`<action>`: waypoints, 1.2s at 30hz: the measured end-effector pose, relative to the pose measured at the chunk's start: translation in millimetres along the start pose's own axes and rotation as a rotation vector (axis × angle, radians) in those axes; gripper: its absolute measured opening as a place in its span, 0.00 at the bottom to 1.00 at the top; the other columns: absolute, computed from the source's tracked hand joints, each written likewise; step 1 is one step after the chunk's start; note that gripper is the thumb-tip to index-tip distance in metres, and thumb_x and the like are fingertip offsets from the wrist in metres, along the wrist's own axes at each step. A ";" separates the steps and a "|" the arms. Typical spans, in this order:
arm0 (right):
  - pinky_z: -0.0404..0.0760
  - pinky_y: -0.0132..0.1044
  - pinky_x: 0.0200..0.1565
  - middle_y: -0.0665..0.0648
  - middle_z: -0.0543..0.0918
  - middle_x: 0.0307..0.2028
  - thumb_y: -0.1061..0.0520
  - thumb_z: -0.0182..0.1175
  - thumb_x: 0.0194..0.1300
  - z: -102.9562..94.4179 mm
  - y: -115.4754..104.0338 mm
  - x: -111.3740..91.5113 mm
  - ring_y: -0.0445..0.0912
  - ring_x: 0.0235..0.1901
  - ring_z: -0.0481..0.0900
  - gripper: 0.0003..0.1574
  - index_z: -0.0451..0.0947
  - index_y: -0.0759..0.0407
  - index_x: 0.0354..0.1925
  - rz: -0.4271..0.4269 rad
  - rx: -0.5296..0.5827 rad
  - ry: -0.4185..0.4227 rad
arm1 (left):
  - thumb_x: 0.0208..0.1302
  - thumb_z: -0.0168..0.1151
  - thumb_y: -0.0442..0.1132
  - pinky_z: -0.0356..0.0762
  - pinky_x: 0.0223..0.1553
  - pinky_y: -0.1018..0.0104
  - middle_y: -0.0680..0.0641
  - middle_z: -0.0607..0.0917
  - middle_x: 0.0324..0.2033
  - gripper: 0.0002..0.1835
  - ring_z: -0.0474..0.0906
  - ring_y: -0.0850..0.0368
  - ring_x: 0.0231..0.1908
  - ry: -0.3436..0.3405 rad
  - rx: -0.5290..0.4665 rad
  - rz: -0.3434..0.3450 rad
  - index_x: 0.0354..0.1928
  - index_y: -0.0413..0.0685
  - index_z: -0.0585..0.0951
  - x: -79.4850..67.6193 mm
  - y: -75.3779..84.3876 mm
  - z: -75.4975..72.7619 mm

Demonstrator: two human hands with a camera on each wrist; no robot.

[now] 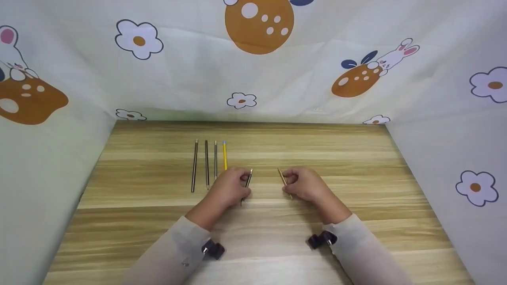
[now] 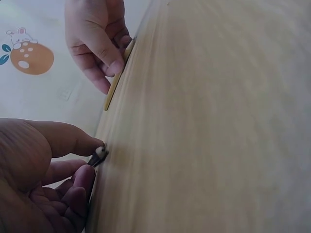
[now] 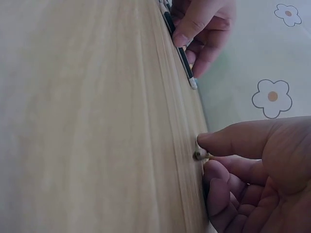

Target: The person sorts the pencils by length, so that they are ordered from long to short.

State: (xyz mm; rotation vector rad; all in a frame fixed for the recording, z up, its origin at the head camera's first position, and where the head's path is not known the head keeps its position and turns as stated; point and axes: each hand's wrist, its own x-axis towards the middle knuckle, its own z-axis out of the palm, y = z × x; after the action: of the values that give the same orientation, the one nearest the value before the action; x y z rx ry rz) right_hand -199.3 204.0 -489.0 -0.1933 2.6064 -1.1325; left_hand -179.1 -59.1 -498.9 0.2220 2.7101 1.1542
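My left hand point(image 1: 227, 189) pinches a dark pencil point(image 1: 248, 180) between thumb and fingers, low over the wooden table. Its pale eraser end points away from me, and fingers cover part of the shaft. To the right, across a gap, my right hand point(image 1: 308, 184) holds a golden-brown pencil point(image 1: 281, 176) in a similar pinch, tilted the other way. The left wrist view shows this golden pencil point(image 2: 112, 92) close along the tabletop. In the right wrist view the dark pencil point(image 3: 184, 60) has a whitish end.
Left of my left hand several pencils lie in a spaced row: a dark one point(image 1: 194, 168), a black one point(image 1: 206, 164), a grey one point(image 1: 216, 158) and a yellow one point(image 1: 225, 152) partly behind the hand. Patterned cloth point(image 1: 190, 79) walls the table point(image 1: 336, 146) at back and sides.
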 end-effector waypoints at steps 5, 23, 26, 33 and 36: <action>0.79 0.29 0.32 0.53 0.88 0.35 0.67 0.70 0.56 0.0 -0.5 0.1 0.41 0.32 0.81 0.23 0.88 0.62 0.52 0.018 -0.031 0.012 | 0.53 0.68 0.28 0.86 0.53 0.54 0.49 0.92 0.47 0.27 0.87 0.54 0.49 -0.007 -0.027 -0.023 0.59 0.45 0.88 -1.1 0.3 -3.0; 0.78 0.33 0.40 0.52 0.88 0.37 0.63 0.63 0.58 -0.8 -1.6 -0.1 0.43 0.36 0.80 0.21 0.90 0.59 0.50 -0.005 -0.112 0.077 | 0.59 0.66 0.28 0.85 0.46 0.60 0.50 0.92 0.43 0.18 0.84 0.56 0.42 -0.007 -0.077 -0.030 0.51 0.48 0.91 -3.0 -0.4 -8.3; 0.79 0.33 0.40 0.53 0.88 0.37 0.64 0.63 0.58 -1.5 -2.9 -0.4 0.43 0.36 0.81 0.22 0.90 0.59 0.51 -0.007 -0.094 0.085 | 0.60 0.66 0.29 0.85 0.46 0.61 0.50 0.92 0.43 0.18 0.84 0.56 0.42 0.002 -0.090 -0.038 0.51 0.50 0.92 -2.8 -0.1 -10.6; 0.78 0.28 0.34 0.53 0.88 0.37 0.64 0.62 0.62 -2.7 -7.6 3.2 0.40 0.35 0.81 0.22 0.88 0.61 0.54 -0.015 0.006 0.070 | 0.64 0.67 0.30 0.86 0.48 0.60 0.49 0.92 0.43 0.17 0.85 0.55 0.44 0.051 -0.145 -0.058 0.53 0.49 0.91 0.2 1.5 -19.4; 0.79 0.28 0.33 0.56 0.88 0.39 0.64 0.61 0.65 -2.3 -12.6 6.7 0.40 0.35 0.82 0.20 0.87 0.64 0.55 -0.022 0.086 0.064 | 0.65 0.67 0.31 0.86 0.49 0.60 0.49 0.91 0.44 0.18 0.85 0.55 0.46 0.077 -0.170 -0.068 0.56 0.50 0.90 2.5 2.4 -23.7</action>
State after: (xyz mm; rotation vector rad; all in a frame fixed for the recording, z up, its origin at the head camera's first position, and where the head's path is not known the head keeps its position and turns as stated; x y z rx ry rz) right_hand -206.2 195.4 -479.7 -0.1703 2.6106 -1.2754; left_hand -186.8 -73.4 -481.3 0.0615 2.6414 1.3905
